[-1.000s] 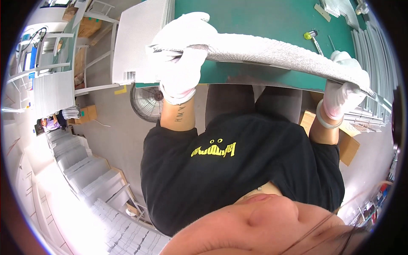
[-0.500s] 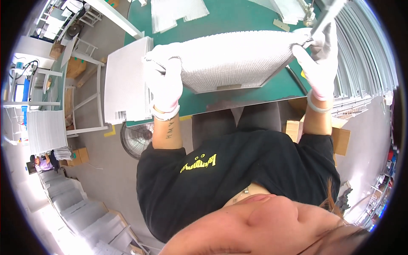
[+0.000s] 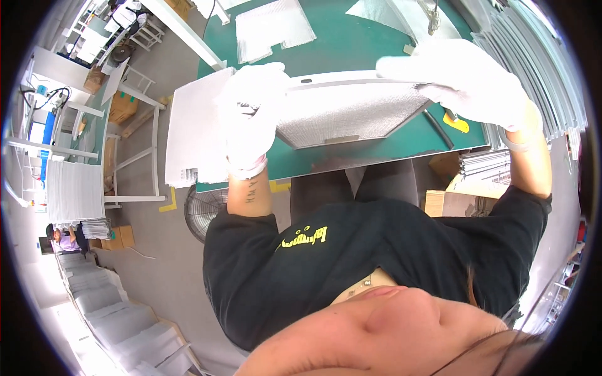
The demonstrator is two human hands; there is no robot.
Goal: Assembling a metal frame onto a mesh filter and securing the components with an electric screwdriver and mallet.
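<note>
Mesh panel [image 3: 342,116] held flat above the green table [image 3: 351,44], lower and more level than half a second before, gloved left hand [image 3: 251,116] clasped its left end, gloved right hand [image 3: 467,84] clasped its right end, white sheet stack [image 3: 194,135] just left, as before.

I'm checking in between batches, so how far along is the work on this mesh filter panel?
Looks done: a stack of flat panels lies at the green table's left edge. In hand: the left hand and right hand, both gloved, grip one framed mesh filter panel by its ends. Left: loose mesh sheets lie farther back, unframed.
</note>
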